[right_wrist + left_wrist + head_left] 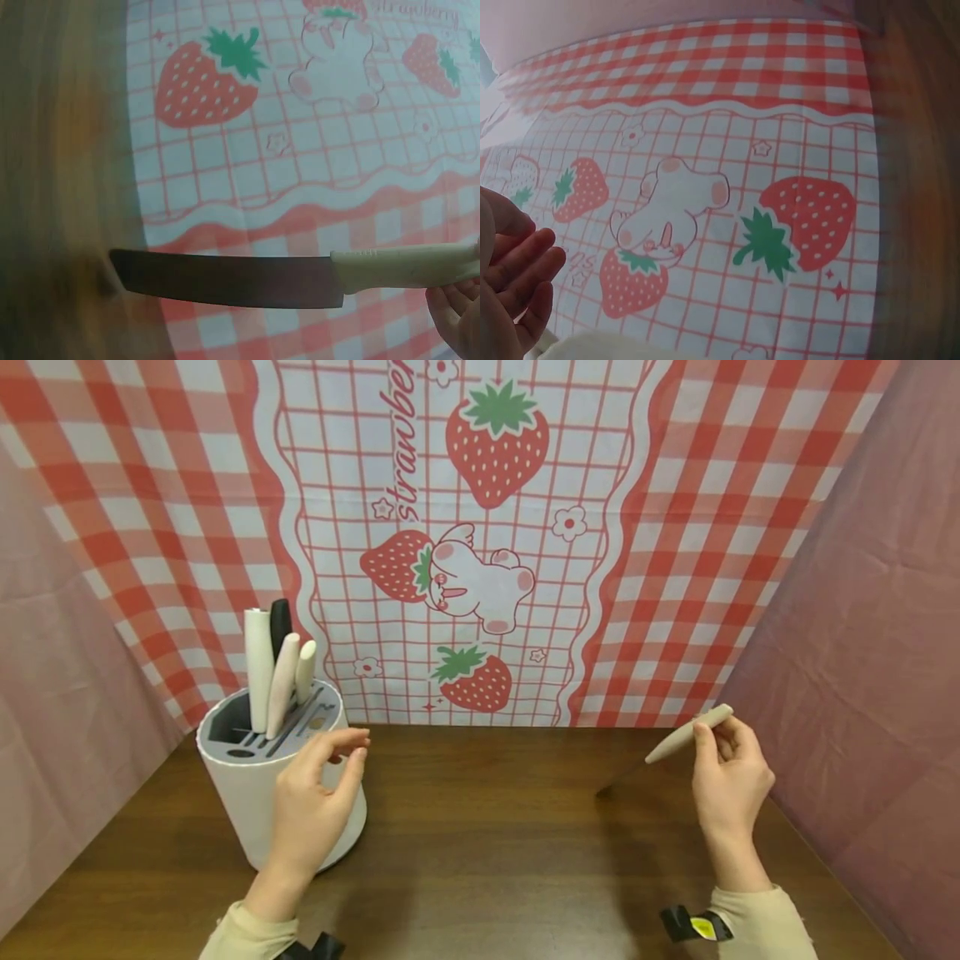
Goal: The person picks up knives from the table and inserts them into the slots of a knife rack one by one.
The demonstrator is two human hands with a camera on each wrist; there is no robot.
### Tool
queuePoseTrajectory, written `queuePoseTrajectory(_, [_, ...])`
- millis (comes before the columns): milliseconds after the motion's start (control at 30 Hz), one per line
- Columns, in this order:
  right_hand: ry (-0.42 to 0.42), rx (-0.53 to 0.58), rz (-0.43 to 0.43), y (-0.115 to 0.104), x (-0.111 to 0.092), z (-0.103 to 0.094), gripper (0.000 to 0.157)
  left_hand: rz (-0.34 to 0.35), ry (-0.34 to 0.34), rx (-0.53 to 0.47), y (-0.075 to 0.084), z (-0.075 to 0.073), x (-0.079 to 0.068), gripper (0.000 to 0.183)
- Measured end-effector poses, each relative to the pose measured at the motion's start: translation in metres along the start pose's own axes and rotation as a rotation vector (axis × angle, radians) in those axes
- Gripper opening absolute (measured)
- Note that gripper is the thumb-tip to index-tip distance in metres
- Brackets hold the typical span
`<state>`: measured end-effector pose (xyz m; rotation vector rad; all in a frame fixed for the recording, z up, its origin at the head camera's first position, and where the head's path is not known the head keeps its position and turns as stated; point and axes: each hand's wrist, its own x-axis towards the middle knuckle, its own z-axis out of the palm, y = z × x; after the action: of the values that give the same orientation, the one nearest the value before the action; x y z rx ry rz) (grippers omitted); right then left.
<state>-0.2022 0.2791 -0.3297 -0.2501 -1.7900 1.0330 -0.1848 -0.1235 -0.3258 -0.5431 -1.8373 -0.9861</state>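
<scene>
At the right of the head view, my right hand pinches the cream handle of a kitchen knife. The knife's dark, broad blade shows whole in the right wrist view, with its squared tip over the wood; in the head view it points down and left. My left hand is held in front of the knife block, fingers loosely bent with a gap to the thumb and nothing between them. The white, round block carries several cream handles and one black handle upright in its grey slotted top.
A brown wooden table lies under both hands. Behind it hangs a red-and-white checked cloth printed with strawberries. Pink fabric walls close off both sides. The block stands at the table's left.
</scene>
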Motion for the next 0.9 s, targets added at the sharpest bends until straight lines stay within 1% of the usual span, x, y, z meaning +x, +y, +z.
queuePoseTrajectory(100, [-0.019, 0.074, 0.0, -0.009, -0.003, 0.005, 0.03, -0.001, -0.022, -0.02, 0.003, 0.005, 0.001, 0.019])
queuePoseTrajectory(200, [-0.043, 0.126, 0.015, -0.019, -0.007, 0.01, 0.029, -0.014, -0.042, -0.037, 0.005, 0.01, -0.001, 0.018])
queuePoseTrajectory(333, [-0.094, 0.203, 0.01, -0.033, -0.015, 0.015, 0.029, -0.054, -0.081, -0.05, 0.007, 0.014, -0.006, 0.017])
queuePoseTrajectory(433, [-0.133, 0.275, -0.006, -0.041, -0.02, 0.017, 0.029, -0.071, -0.096, -0.062, 0.009, 0.016, -0.007, 0.017])
queuePoseTrajectory(567, [-0.168, 0.32, -0.021, -0.05, -0.027, 0.019, 0.029, -0.085, -0.107, -0.074, 0.009, 0.018, -0.008, 0.016])
queuePoseTrajectory(733, [-0.204, 0.35, -0.028, -0.057, -0.035, 0.019, 0.028, -0.092, -0.114, -0.077, 0.008, 0.019, -0.01, 0.016])
queuePoseTrajectory(900, [-0.248, 0.379, -0.051, -0.063, -0.04, 0.018, 0.027, -0.078, -0.131, -0.088, 0.011, 0.024, -0.013, 0.016])
